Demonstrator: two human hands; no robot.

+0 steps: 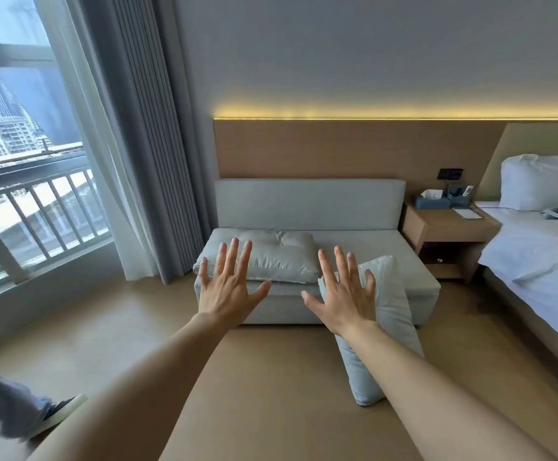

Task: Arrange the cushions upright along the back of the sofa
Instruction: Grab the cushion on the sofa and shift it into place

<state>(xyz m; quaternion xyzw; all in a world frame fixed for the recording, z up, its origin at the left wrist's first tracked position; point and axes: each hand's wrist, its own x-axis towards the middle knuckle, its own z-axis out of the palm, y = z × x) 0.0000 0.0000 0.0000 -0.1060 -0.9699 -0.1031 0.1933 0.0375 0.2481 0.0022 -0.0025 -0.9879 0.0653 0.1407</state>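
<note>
A pale grey sofa (364, 241) stands against the wall with a low backrest (309, 202). One grey cushion (281, 261) lies flat on the left part of the seat. A second cushion (389, 304) leans on its edge against the sofa's front, its lower end on the floor. My left hand (229, 287) is held out with fingers spread, in front of the flat cushion, holding nothing. My right hand (344, 294) is also spread and empty, in front of the leaning cushion, partly covering it.
A wooden bedside table (450, 227) with a tissue box stands right of the sofa. A bed (543, 257) with white linen fills the right side. Curtains (144, 144) and a window are at the left. Another person's legs and shoes (21, 407) are at the lower left.
</note>
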